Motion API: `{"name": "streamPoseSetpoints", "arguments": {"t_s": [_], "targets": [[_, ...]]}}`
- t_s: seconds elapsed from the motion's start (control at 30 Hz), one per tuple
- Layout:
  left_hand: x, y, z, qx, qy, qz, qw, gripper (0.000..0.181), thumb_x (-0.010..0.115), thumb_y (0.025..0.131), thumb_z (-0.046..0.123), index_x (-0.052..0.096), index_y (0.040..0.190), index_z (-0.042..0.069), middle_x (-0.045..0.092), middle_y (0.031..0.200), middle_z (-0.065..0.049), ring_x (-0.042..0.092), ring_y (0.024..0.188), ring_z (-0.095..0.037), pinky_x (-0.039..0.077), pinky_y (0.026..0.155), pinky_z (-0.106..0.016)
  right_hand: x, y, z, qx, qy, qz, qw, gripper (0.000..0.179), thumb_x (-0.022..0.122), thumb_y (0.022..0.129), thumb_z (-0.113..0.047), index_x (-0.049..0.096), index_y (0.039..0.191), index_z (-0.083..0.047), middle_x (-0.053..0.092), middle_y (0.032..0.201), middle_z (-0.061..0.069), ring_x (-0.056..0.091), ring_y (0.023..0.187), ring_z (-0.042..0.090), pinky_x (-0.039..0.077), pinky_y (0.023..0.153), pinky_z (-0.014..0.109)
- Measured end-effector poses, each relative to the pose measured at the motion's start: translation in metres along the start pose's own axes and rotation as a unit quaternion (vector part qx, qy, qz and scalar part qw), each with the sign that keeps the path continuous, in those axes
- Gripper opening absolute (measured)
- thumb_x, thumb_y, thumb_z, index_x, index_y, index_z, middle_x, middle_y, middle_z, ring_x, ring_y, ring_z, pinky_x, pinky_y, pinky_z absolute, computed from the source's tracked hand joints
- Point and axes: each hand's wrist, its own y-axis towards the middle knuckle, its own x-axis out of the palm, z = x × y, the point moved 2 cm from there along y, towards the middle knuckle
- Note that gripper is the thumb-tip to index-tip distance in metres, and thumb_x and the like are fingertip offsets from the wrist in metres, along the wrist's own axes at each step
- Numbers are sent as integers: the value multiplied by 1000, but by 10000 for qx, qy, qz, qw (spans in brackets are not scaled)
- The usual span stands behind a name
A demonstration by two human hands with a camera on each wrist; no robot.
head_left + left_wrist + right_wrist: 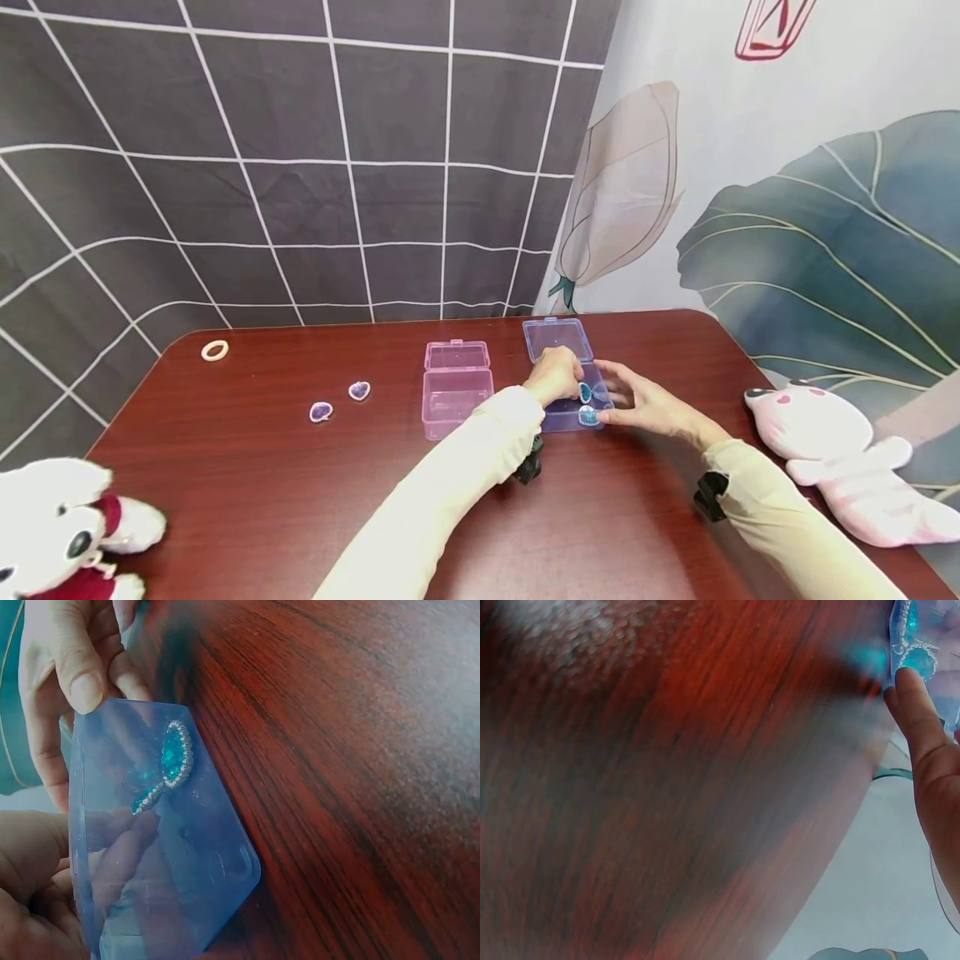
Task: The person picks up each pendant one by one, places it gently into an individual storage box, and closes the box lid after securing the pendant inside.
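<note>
A see-through blue plastic box (pixel 562 421) stands on the table with its lid (pixel 558 337) tilted back. My left hand (pixel 555 375) reaches into it from the left. Through the box wall (pixel 202 885), the left fingertips (pixel 146 825) show close to a teal gem piece with a beaded rim (pixel 176 754); I cannot tell whether they pinch anything. My right hand (pixel 641 404) grips the box's right side, its thumb (pixel 84 690) at the rim. Beaded teal shapes (pixel 588 415) show near that thumb, and also in the right wrist view.
Left of the blue box stands an open pink plastic box (pixel 457 400). Two purple heart gems (pixel 359 391) (pixel 321 412) lie farther left, and a pale ring (pixel 214 351) lies near the back left corner. Plush toys (pixel 52 525) (pixel 813 421) sit at both sides.
</note>
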Motion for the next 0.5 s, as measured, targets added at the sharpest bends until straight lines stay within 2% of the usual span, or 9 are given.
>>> {"name": "streamPoseSetpoints", "arguments": {"t_s": [0.03, 0.1, 0.17, 0.3, 0.5], "targets": [[17, 18, -9, -146, 342, -29, 9993, 17, 74, 73, 6, 76, 90, 10, 73, 92, 2, 63, 87, -15, 48, 74, -14, 0, 0, 0, 10, 11, 12, 10000, 81, 70, 83, -12, 19, 144, 1, 40, 135, 36, 44, 122, 50, 52, 90, 32], [42, 46, -23, -404, 576, -106, 9975, 19, 77, 72, 8, 76, 90, 14, 73, 92, 6, 62, 84, -10, 50, 76, -19, 0, 0, -1, -7, 16, 7, 10000, 81, 70, 83, -12, 19, 144, 1, 40, 135, 35, 45, 122, 50, 52, 90, 30], [46, 52, -29, -327, 559, -204, 9977, 18, 78, 72, 9, 77, 89, 15, 72, 91, 6, 61, 81, -10, 50, 72, -18, 1, 1, -2, -23, 14, 15, 10000, 80, 71, 83, -11, 20, 144, 1, 41, 135, 35, 45, 121, 49, 52, 90, 30], [44, 54, -34, -179, 431, -379, 9982, 20, 78, 72, 13, 76, 92, 14, 73, 94, 4, 61, 84, -13, 49, 72, -18, 2, 1, -3, -104, -35, 3, 9999, 80, 71, 83, -12, 21, 144, 1, 41, 136, 34, 45, 122, 50, 52, 90, 32], [31, 45, -29, 179, 227, -410, 9987, 24, 75, 78, 15, 75, 101, 12, 72, 99, 2, 62, 93, -14, 49, 79, -20, 0, -2, -5, -108, -185, 99, 9997, 82, 71, 83, -14, 20, 145, 2, 41, 137, 33, 44, 122, 49, 49, 94, 41]]}}
